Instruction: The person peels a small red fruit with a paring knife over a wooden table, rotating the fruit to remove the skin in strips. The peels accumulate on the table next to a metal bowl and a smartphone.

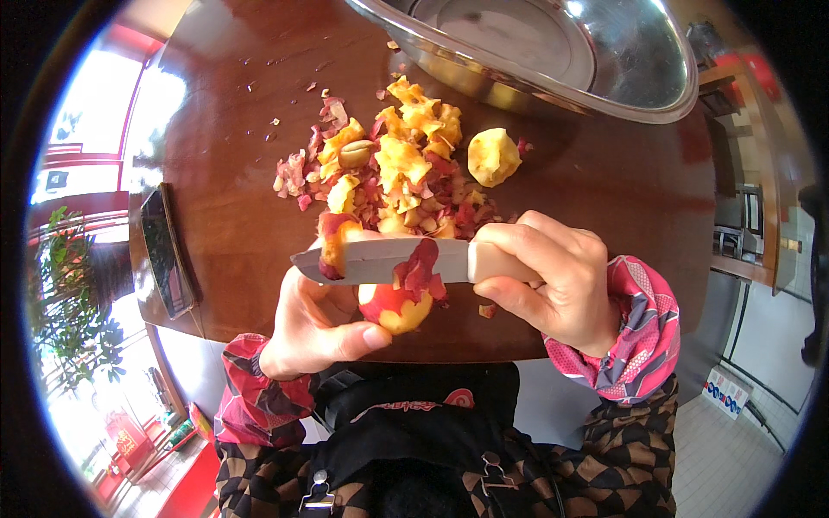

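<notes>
My left hand [317, 324] grips a partly peeled fruit [396, 311], its skin red and its bared flesh yellow. In my right hand [554, 278] is a kitchen knife, held by its pale handle [502, 262]. The broad blade [372, 259] lies across the top of the fruit and hides part of it and some of my left fingers. Red peel [420, 269] clings to the blade, and a curled strip [334, 246] sits near its tip. Beyond the blade is a heap of peel and yellow fruit scraps [405, 162].
A peeled yellow fruit [493, 157] rests right of the heap, and a brown fruit stone [355, 154] lies on the heap. A large steel basin [511, 84] stands at the far side of the brown table [227, 213]. At the left edge lies a smartphone [167, 251].
</notes>
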A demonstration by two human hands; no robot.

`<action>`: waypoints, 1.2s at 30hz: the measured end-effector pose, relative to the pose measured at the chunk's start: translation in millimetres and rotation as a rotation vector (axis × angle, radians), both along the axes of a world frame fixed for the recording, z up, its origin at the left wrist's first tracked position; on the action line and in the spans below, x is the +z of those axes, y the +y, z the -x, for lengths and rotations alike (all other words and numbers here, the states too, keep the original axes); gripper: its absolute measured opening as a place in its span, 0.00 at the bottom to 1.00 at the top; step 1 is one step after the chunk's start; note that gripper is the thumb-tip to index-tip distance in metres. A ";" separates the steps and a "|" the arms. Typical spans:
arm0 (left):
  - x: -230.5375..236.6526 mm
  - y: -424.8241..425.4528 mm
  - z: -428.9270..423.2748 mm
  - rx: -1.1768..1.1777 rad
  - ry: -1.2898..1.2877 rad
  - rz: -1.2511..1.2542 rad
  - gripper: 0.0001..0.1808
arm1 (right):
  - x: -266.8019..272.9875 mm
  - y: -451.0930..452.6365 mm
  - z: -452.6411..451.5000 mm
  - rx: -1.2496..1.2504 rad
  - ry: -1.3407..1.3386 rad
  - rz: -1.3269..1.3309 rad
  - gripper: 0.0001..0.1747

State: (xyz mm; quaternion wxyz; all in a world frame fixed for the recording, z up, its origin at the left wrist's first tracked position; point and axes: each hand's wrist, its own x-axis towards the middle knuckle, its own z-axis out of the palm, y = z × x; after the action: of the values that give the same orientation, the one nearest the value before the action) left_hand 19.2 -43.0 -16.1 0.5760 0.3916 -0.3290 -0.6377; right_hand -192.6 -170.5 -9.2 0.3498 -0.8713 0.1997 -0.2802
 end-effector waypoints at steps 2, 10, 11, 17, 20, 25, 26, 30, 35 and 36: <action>1.7 -0.4 1.4 0.016 -0.009 -0.026 0.36 | 0.2 0.6 0.5 0.019 -0.001 -0.036 0.18; 11.6 -3.5 3.9 -0.024 0.093 -0.160 0.40 | -5.8 2.9 -2.3 0.121 -0.035 0.115 0.22; 11.8 -3.6 3.8 -0.024 0.083 -0.171 0.40 | -5.9 3.0 -2.2 0.126 -0.046 0.124 0.22; 10.5 -2.9 4.3 -0.021 0.062 -0.170 0.40 | -3.4 3.7 -2.3 0.133 -0.039 0.145 0.21; 9.9 -2.9 5.3 0.005 0.103 -0.174 0.41 | -2.0 5.5 -2.9 0.112 -0.027 0.101 0.18; 7.1 -3.5 3.9 -0.004 0.203 -0.166 0.41 | -1.9 6.1 -2.8 0.112 -0.023 0.101 0.18; 6.5 -3.5 3.3 -0.011 0.207 -0.159 0.41 | -2.1 6.2 -2.6 0.113 -0.018 0.092 0.18; 5.0 -2.6 2.2 -0.011 0.218 -0.159 0.40 | -2.5 6.5 -2.1 0.119 -0.008 0.107 0.18; 3.7 -1.1 2.9 0.014 0.183 -0.150 0.40 | -1.0 8.3 -2.1 0.106 0.001 0.114 0.19; 3.5 -0.7 2.6 0.015 0.154 -0.144 0.39 | -0.7 8.3 -2.2 0.100 0.001 0.125 0.19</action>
State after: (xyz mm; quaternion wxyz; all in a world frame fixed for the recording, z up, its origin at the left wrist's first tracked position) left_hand 16.6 -43.7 -12.5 0.5748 0.3843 -0.2340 -0.6835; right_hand -190.5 -162.2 -9.9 0.3083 -0.9004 0.1382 -0.2740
